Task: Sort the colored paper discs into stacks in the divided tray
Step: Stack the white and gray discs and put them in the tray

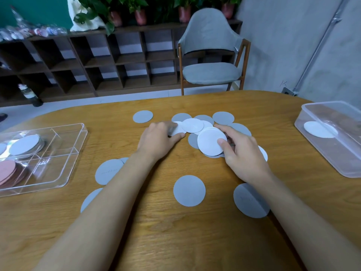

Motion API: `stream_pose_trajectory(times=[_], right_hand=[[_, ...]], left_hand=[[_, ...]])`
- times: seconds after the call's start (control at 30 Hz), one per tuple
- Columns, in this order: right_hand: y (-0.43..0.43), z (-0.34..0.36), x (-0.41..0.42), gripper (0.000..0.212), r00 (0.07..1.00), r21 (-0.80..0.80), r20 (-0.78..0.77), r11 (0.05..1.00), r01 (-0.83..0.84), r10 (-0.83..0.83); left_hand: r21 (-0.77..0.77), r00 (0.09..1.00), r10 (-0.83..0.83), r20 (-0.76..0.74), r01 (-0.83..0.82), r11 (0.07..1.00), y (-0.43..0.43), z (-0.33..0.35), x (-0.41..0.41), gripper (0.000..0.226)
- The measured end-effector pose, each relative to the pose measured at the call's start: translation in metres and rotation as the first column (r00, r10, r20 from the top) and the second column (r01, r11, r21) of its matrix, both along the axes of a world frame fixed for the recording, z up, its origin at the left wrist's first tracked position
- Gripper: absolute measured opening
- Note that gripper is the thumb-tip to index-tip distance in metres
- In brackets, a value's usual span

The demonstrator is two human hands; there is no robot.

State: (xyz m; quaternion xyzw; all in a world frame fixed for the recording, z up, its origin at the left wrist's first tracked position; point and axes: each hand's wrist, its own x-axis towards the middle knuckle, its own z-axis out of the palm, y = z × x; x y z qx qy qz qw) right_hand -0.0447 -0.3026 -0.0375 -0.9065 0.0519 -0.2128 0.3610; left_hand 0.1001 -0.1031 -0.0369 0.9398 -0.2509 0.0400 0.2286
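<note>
**Count.** Two hands worked at one heap of overlapping discs at mid-table.
- The left hand had its fingers curled. Thumb and fingertips pinched the rim of a white disc, though the fingertips were blurred.
- The right hand gripped a white stack, with the thumb pressed on the top face and the fingers curled underneath.
- The heap showed at least five grey and three white discs.
- Five grey discs lay singly. A far grey disc sat beyond the left hand. Four lay nearer the person, among them a middle grey disc between the forearms.
- One divided tray of clear plastic stood at the table's left. It held a grey stack in a far compartment and a pink stack in a near one.
- One clear container at the right held a lone white disc.

**Discs.** All were flat, round and matte, and looked alike in size.

**Surface and room.** The wooden table had a rounded far edge and visible grain. Behind it stood one grey chair on wooden legs and a dark cubby shelf. Four pink plant pots stood on top of the shelf. The wall was teal at the left and grey at the right.
</note>
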Motion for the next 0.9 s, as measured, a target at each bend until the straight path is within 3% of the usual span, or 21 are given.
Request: stream_pose_trajectory(times=[0.17,0.27,0.37,0.47,0.57,0.67,0.9], right_hand=[[0.001,0.001,-0.001,0.04,1.0,0.003,-0.002,1.0,0.012,-0.012],[0.003,0.001,-0.002,0.04,1.0,0.03,-0.008,0.999,0.018,-0.018],[0.004,0.001,-0.002,0.04,1.0,0.06,-0.015,0.998,0.024,-0.023],[0.004,0.0,-0.002,0.04,1.0,0.085,-0.011,0.996,0.019,-0.018],[0.006,-0.002,-0.002,0.042,1.0,0.114,-0.013,0.993,0.002,-0.001],[0.01,-0.002,-0.002,0.043,0.999,0.132,-0.002,0.991,-0.033,0.034],[0.022,-0.001,-0.004,0.043,0.987,0.193,-0.021,0.969,-0.154,0.161]], left_hand=[[0.069,0.987,-0.072,0.147,0.063,0.996,0.013,-0.001,-0.02,0.038],[0.095,0.96,-0.137,0.245,0.117,0.989,0.022,-0.003,-0.039,0.05],[-0.057,0.937,-0.073,0.341,0.098,0.994,0.031,-0.003,-0.055,0.033],[-0.365,0.988,0.006,0.152,0.051,0.929,0.031,0.002,-0.071,0.004],[-0.567,0.99,-0.044,-0.131,-0.038,0.822,0.024,0.008,-0.083,0.012],[-0.585,0.975,-0.071,-0.21,-0.068,0.808,0.018,0.006,-0.087,0.015],[-0.6,0.981,-0.053,-0.187,-0.071,0.796,0.011,0.002,-0.093,0.026]])
